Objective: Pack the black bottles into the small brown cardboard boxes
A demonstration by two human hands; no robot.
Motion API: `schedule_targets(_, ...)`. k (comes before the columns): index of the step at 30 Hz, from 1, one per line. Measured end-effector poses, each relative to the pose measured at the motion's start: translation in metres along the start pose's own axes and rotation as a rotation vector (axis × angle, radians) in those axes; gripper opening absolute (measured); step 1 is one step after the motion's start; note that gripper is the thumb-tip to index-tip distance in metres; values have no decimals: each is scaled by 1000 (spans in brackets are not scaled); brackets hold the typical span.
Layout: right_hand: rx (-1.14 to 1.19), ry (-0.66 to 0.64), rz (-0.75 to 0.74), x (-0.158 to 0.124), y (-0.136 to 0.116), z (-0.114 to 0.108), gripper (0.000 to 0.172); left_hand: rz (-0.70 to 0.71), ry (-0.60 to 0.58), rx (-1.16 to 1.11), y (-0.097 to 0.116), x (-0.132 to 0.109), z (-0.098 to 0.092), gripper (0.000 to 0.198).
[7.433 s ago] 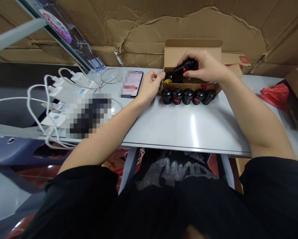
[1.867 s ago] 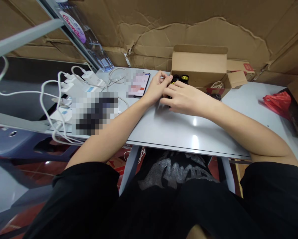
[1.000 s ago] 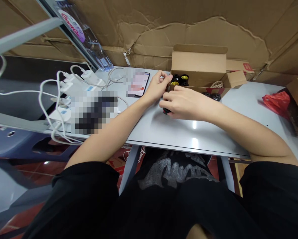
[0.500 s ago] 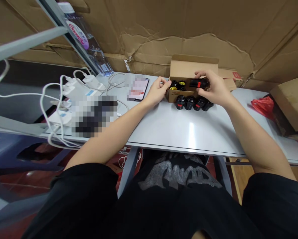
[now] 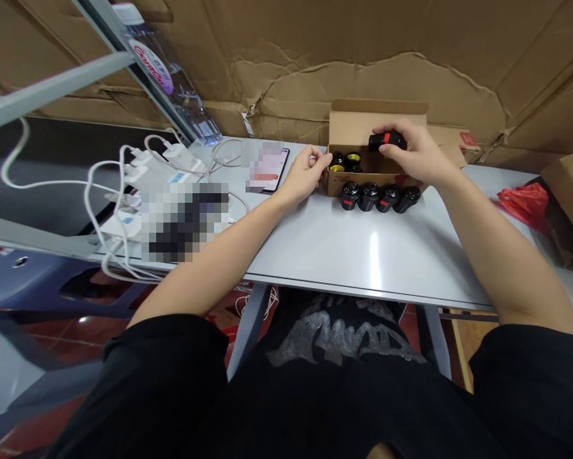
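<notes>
My right hand [image 5: 417,153] grips a black lamp socket with a red band [image 5: 386,140], lying sideways above an open cardboard box [image 5: 357,124]. Inside the box stand sockets with brass threads [image 5: 346,162]. My left hand [image 5: 306,174] is curled against the box's left front corner, holding it. A row of several black sockets [image 5: 379,196] stands on the white table [image 5: 353,248] just in front of the box.
A phone [image 5: 268,168] lies left of the box. White chargers and cables [image 5: 143,178] spread over the table's left part beside a water bottle [image 5: 181,89]. A red plastic bag [image 5: 522,203] and a cardboard carton [image 5: 570,191] sit at the right. Torn cardboard lines the back wall.
My right hand left the table in front of the box, where it took a socket from the row's left end, and now holds it over the box. The left hand stayed at the corner.
</notes>
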State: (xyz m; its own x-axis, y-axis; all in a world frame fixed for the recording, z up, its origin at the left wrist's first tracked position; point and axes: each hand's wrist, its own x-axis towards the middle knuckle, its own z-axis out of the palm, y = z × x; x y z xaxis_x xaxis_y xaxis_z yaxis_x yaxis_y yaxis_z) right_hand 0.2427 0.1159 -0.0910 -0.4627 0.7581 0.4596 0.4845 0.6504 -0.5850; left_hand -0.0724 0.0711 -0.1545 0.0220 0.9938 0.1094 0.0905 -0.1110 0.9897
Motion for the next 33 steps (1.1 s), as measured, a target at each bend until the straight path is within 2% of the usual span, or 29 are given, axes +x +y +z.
schedule_targets(3, -27, -18, 6, -6, -4, 0, 55, -9, -6, 6, 0, 1, -1, 59)
schedule_targets(9, 110, -59, 181, -8, -16, 6, 52, -12, -2, 2, -2, 2, -2, 59)
schedule_targets(13, 96, -46, 114, -10, -21, 4, 36, -2, -10, 11, -5, 4, -4, 64)
schedule_targets(16, 112, -52, 80, -11, -23, 2, 25, 13, -35, 16, -7, 5, -6, 58)
schedule_targets(27, 148, -30, 98, -9, -24, 3, 25, 29, -70, 19, -9, 7, -7, 48)
schedule_targets(33, 126, -28, 110, -9, -23, 4, 23, 30, -53, 30, -12, 8, -9, 56)
